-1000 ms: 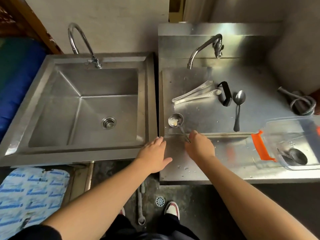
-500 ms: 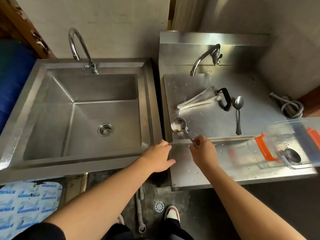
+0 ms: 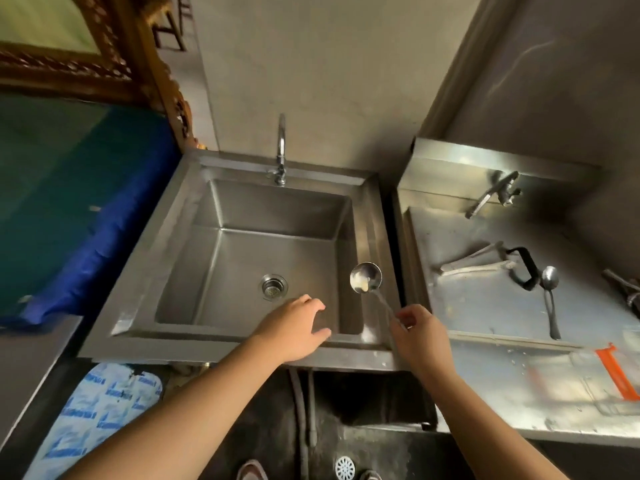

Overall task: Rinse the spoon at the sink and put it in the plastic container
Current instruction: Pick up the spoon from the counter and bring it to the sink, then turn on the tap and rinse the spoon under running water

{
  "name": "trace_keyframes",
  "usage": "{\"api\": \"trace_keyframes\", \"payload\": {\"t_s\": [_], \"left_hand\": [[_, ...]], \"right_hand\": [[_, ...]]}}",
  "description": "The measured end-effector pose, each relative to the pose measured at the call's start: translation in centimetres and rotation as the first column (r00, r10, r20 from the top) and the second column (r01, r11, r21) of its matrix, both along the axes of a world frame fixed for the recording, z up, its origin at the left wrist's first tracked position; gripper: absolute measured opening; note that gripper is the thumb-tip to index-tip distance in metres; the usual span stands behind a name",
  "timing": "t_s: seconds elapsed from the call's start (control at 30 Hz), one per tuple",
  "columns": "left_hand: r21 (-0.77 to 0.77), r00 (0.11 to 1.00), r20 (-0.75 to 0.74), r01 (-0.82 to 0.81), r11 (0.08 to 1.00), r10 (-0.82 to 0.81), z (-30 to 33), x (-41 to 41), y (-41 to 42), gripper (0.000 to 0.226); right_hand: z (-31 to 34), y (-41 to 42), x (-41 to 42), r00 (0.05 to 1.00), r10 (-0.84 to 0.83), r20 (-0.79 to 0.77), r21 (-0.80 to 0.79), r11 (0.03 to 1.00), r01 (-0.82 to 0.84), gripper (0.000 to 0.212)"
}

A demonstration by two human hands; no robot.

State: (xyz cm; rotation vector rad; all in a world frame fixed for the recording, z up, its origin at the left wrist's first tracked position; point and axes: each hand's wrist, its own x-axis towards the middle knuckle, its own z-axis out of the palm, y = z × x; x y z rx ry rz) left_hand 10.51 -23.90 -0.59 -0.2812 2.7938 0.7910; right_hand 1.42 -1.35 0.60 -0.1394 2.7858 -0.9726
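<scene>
My right hand [image 3: 420,332] pinches the handle of a metal spoon [image 3: 365,277] whose bowl holds a pale smear of food. The spoon's bowl hovers over the right edge of the steel sink [image 3: 242,258], tilted up and away from me. My left hand [image 3: 294,325] is empty, fingers spread, above the sink's front rim. The tap [image 3: 281,150] stands at the back of the sink, no water running. Only the orange-clipped edge of the clear plastic container [image 3: 616,372] shows at the far right, blurred.
A steel counter [image 3: 485,306] to the right carries another spoon [image 3: 550,296], tongs [image 3: 474,263], a black handle [image 3: 526,268] and a second tap [image 3: 491,197]. A blue and green cover [image 3: 69,209] lies left. A printed bag [image 3: 100,407] and pipes sit below.
My right hand has lifted the spoon off the counter and carried it left over the sink's right edge. My left hand moved left over the sink's front rim. The view swung left.
</scene>
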Motion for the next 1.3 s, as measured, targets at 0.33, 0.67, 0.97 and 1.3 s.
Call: {"api": "trace_keyframes", "payload": {"t_s": [0.33, 0.67, 0.97, 1.3], "left_hand": [[0.083, 0.949, -0.059, -0.305, 0.949, 0.310, -0.1, 6.3, -11.2, 0.051], [0.214, 0.877, 0.023, -0.473, 0.855, 0.479, -0.9, 2.7, -15.9, 0.041], [0.410, 0.794, 0.121, -0.586, 0.699, 0.595, -1.9, -7.0, -18.7, 0.019], [0.477, 0.828, 0.116, -0.531, 0.701, 0.549, -5.1, -16.2, -23.5, 0.015]], "right_hand": [[1.7, -11.9, 2.2, 0.994, 0.096, 0.050, -0.113, 0.990, -0.090, 0.006], [-0.9, -22.0, -3.2, 0.924, 0.148, 0.351, -0.386, 0.922, -0.001, 0.003], [-4.0, -28.9, -9.3, 0.650, 0.167, 0.741, -0.501, 0.783, 0.369, 0.007], [-5.7, -32.6, -12.8, 0.589, 0.088, 0.803, -0.475, 0.690, 0.545, 0.004]]}}
